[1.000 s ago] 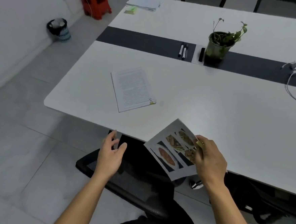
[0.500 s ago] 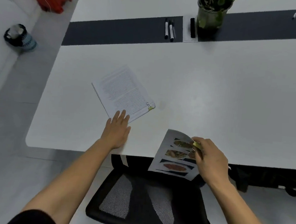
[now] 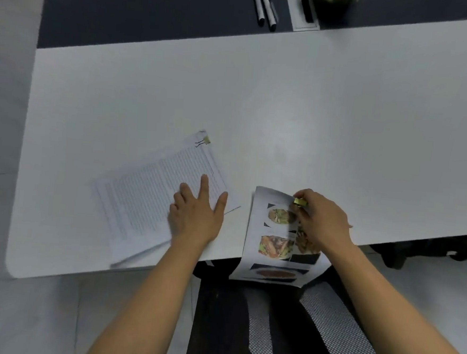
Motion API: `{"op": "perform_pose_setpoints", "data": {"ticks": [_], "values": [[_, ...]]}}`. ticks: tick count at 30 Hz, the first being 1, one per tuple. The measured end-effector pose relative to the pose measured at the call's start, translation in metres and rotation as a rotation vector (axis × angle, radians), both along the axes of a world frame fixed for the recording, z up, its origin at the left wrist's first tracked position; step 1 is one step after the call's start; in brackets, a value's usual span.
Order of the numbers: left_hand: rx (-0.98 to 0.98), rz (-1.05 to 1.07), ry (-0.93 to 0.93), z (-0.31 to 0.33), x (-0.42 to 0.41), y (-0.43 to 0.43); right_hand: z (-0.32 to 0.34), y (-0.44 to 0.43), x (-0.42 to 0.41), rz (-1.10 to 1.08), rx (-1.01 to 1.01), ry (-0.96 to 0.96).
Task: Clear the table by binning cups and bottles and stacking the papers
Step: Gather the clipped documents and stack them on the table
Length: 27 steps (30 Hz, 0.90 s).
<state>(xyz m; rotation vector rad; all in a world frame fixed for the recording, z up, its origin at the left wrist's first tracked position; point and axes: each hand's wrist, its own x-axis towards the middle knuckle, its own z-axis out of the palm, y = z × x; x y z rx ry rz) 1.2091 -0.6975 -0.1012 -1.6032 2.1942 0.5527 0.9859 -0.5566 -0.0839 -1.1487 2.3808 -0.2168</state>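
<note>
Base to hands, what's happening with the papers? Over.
Left hand flat on text packet. Right hand pinching photo sheets by gold clip. Photo sheets overhang the table edge.

One wide-angle camera, worn on the head, looks steeply down from just above the near edge of the white tabletop (image 3: pixel 287 103). The mesh chair (image 3: pixel 224 328) lies directly below; the markers (image 3: pixel 269 12) are cut off at the far, top edge.

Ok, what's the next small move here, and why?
Probably lay the photo sheets, pinched by the right hand and overhanging the table edge, onto the text document the left hand presses flat: the two papers lie side by side, unstacked.
</note>
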Motion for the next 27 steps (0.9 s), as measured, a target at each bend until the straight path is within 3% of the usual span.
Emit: {"op": "perform_pose_setpoints", "data": {"ticks": [4, 9, 12, 19, 27], "values": [[0.024, -0.009, 0.076, 0.003, 0.017, -0.012, -0.009, -0.015, 0.002, 0.003, 0.056, 0.022], [-0.155, 0.143, 0.106, 0.014, 0.047, -0.087, -0.017, -0.009, 0.001, 0.049, 0.052, 0.181], [-0.007, 0.346, 0.075, 0.014, 0.062, -0.116, -0.023, -0.006, -0.002, 0.026, 0.014, 0.242], [0.097, 0.542, 0.149, 0.011, 0.074, -0.086, -0.031, -0.026, -0.012, -0.079, 0.019, 0.376], [0.038, 0.64, 0.216, 0.012, 0.077, -0.047, -0.007, 0.049, 0.047, -0.852, -0.271, -0.074]]}}
